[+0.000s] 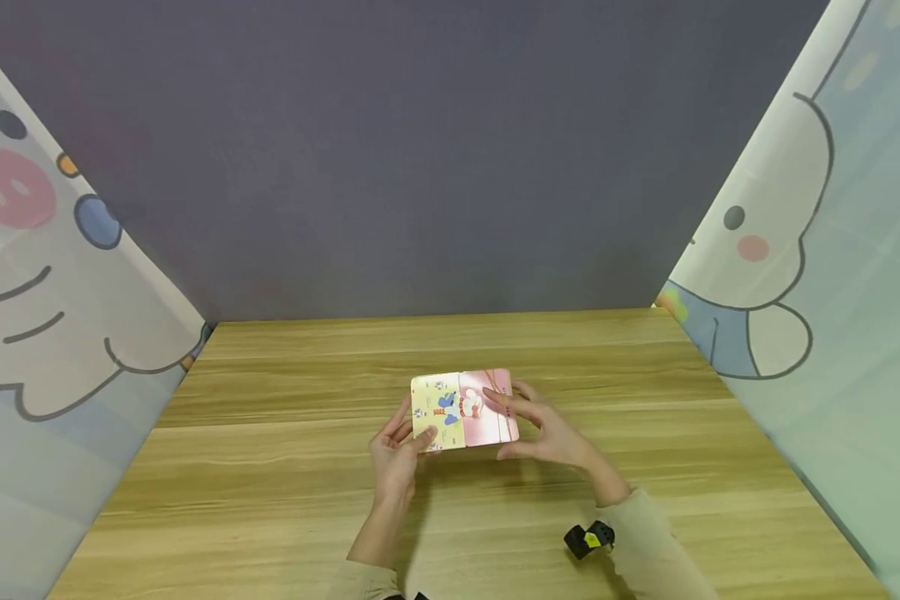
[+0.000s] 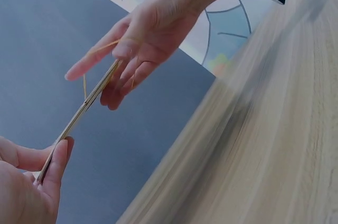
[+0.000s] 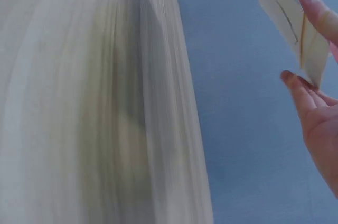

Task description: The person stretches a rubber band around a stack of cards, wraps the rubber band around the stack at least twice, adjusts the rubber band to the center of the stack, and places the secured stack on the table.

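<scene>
My left hand [image 1: 394, 458] pinches the near-left edge of a small open board book [image 1: 439, 408], thumb on the yellow page and fingers beneath. The other page is pink with a white cartoon figure. The left wrist view shows the book nearly edge-on, tilted and held above the table. At its far end is my right hand [image 2: 158, 28], fingers spread, with a thin tan rubber band [image 2: 85, 85] stretched over them and across the book. In the right wrist view the rubber band [image 3: 302, 39] crosses the book's pale back, between my right thumb [image 3: 317, 10] and fingers.
The wood-grain table [image 1: 285, 483] runs back to a dark grey panel [image 1: 435, 167]. Cartoon-printed curtains [image 1: 855, 275] flank both sides. A black wrist camera [image 1: 589, 539] with a yellow mark sits by the right sleeve [image 1: 648, 542].
</scene>
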